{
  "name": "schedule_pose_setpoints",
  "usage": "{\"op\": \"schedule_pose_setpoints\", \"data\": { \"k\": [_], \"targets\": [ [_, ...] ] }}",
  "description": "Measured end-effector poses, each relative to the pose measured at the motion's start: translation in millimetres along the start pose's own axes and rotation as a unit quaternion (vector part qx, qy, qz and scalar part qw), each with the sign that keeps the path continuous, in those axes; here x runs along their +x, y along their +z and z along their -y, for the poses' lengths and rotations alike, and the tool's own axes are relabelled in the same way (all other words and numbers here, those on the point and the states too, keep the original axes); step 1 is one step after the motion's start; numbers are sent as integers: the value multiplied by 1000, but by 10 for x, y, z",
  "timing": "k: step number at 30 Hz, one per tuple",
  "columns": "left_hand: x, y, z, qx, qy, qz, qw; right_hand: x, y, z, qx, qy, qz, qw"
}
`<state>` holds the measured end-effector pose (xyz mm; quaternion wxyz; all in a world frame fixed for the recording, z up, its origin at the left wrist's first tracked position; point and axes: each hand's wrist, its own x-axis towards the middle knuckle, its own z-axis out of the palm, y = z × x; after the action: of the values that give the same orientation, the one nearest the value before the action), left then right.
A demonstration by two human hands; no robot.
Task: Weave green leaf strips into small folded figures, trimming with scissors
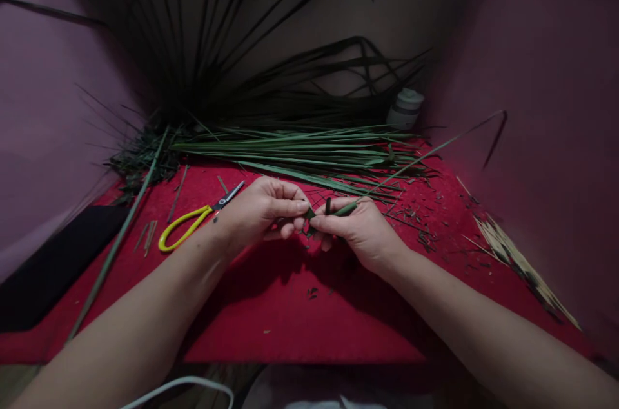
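Observation:
Over the middle of the red cloth, my left hand (273,210) pinches one end of a small folded piece of green leaf (310,214). My right hand (355,225) grips the other side of the same piece, fingertips nearly touching those of the left. From my right hand a long green strip (416,166) runs up to the right and bends over at its tip. Yellow-handled scissors (186,228) lie just left of my left wrist, partly behind it, blades pointing up and right. Fine details of the fold are too small to tell.
A bundle of long green leaves (290,149) lies across the back of the red cloth (309,325), with dark fronds behind. A white container (406,106) stands at the back right. Pale sticks (522,264) lie right, a black object (62,260) left. Leaf scraps are scattered about.

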<state>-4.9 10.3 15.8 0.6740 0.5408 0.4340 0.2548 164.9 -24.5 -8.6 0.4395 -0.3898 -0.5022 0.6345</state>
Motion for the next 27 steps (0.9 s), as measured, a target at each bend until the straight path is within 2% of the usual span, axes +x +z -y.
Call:
{"op": "schedule_pose_setpoints", "data": {
  "k": [2,4,6,8,9,11,12,14,17,22,27],
  "targets": [
    [-38,-19,-44,-23,-13,22,999,-14,3,62,13,-11,26,1000],
    [-78,-54,-102,-30,-5,21,999,-10,-13,109,15,-18,41,999],
    [-115,-105,-168,-6,27,-33,999,12,-49,124,28,-12,34,999],
    [-131,-171,-220,55,64,-120,989,46,-94,105,60,5,13,998],
    [-124,-209,-234,102,72,-154,980,63,-115,87,72,15,4,997],
    [-74,-285,-227,239,67,-179,952,88,-148,45,90,31,-9,995],
    [-33,-322,-206,321,61,-174,929,93,-160,24,95,38,-13,995],
    [69,-383,-135,481,61,-161,860,90,-176,-13,103,56,-20,993],
    [214,-434,4,568,66,-160,804,60,-198,-52,104,92,-30,990],
    [311,-427,190,616,75,-171,766,29,-224,-68,84,103,-48,990],
    [235,-378,172,616,99,-187,759,44,-216,-80,81,116,-55,988]
  ]
}}
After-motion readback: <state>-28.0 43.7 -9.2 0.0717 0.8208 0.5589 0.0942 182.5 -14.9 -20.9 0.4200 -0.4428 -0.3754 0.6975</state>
